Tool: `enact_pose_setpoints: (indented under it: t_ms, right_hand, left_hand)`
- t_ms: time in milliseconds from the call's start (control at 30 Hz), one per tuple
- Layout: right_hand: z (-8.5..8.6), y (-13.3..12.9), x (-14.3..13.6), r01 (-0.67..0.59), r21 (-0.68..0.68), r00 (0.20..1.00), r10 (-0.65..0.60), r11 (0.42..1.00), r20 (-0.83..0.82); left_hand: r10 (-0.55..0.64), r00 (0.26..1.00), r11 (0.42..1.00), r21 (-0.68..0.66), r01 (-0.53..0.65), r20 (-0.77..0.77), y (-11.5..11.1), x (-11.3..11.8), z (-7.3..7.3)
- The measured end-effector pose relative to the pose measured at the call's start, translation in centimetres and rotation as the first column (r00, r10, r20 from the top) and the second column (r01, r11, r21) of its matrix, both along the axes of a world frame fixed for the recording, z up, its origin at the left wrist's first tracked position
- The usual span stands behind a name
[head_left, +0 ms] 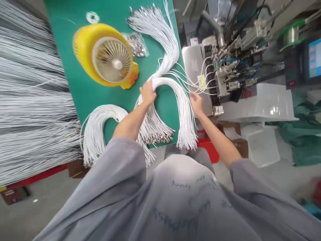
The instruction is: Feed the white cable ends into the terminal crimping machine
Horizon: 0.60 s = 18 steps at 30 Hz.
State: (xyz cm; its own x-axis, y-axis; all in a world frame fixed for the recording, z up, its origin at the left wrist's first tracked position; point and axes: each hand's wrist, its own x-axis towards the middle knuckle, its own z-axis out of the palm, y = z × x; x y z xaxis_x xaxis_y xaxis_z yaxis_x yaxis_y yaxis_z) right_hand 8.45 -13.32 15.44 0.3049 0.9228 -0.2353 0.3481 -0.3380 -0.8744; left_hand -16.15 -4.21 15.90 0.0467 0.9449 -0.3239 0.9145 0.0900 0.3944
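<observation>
White wires in a thick bundle (173,55) curve down the green table (75,80) from its far edge. My left hand (148,92) is closed around wires where the bundles meet. Another bundle (184,117) arches from there to the near right corner. Wires with metal ends (157,129) hang below my left hand. My right hand (196,103) is at the table's right edge by the machine's metal plate (197,63), fingers pinched near a loose wire; what they hold is too small to tell. Several single wires (208,75) run into the machine (227,75).
A yellow fan (107,55) stands on the table, beside a bag of metal parts (137,44) and a white ring (92,17). Another wire bundle (94,130) lies at the near left. Long wires (32,100) fill the left side. A screen (315,58) is at far right.
</observation>
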Motion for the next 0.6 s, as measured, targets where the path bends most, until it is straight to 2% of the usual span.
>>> enact_pose_setpoints:
  t_ms: [33,67,100,133,200,233,300,367,433,533,600]
  right_hand:
    - [0.3,-3.4,1.5,0.143,-0.002,0.99,-0.143,0.99,-0.006]
    - [1.0,-7.3,3.0,0.312,-0.037,0.95,-0.312,0.949,0.002]
    - [2.0,-11.3,4.1,0.48,-0.087,0.877,-0.48,0.873,0.02]
    - [3.2,-15.4,5.0,0.562,-0.116,0.827,-0.559,0.819,0.061]
    - [5.8,-22.6,5.7,0.655,-0.147,0.756,-0.643,0.742,0.123]
    - [7.0,-25.5,5.6,0.674,-0.155,0.738,-0.66,0.722,0.14]
    - [8.8,-29.2,5.0,0.66,-0.192,0.751,-0.646,0.726,0.137]
    - [9.4,-30.5,4.5,0.548,-0.28,0.833,-0.543,0.788,0.104]
    - [8.8,-29.9,4.7,0.368,-0.384,0.927,-0.368,0.847,0.079]
    - [6.3,-27.9,6.5,0.175,-0.492,0.984,-0.159,0.853,0.074]
    - [3.9,-26.5,8.3,0.085,-0.558,0.996,-0.057,0.825,0.068]
  left_hand:
    - [0.01,1.0,1.0,0.02,-0.01,-0.012,-0.2,0.1,-0.5]
    - [0.009,1.0,0.998,0.061,-0.007,-0.028,-0.3,0.1,-0.8]
    - [0.005,0.999,0.995,0.097,-0.001,-0.042,-0.3,0.2,-1.0]
    - [0.005,0.999,0.992,0.122,0.002,-0.053,-0.2,0.2,-1.1]
    - [0.02,0.999,0.99,0.138,-0.016,-0.034,0.0,0.2,-1.3]
    - [0.033,0.999,0.991,0.131,-0.032,-0.003,0.0,0.3,-1.3]
    - [0.056,0.995,0.991,0.117,-0.065,0.08,0.0,0.2,-1.6]
    - [0.064,0.983,0.989,0.121,-0.086,0.17,0.1,0.0,-1.9]
    - [0.038,0.969,0.987,0.144,-0.075,0.245,0.5,-0.3,-2.3]
    - [-0.006,0.966,0.977,0.206,-0.049,0.259,0.7,-0.3,-2.5]
    - [-0.025,0.971,0.972,0.235,-0.032,0.238,-0.7,0.8,-2.6]
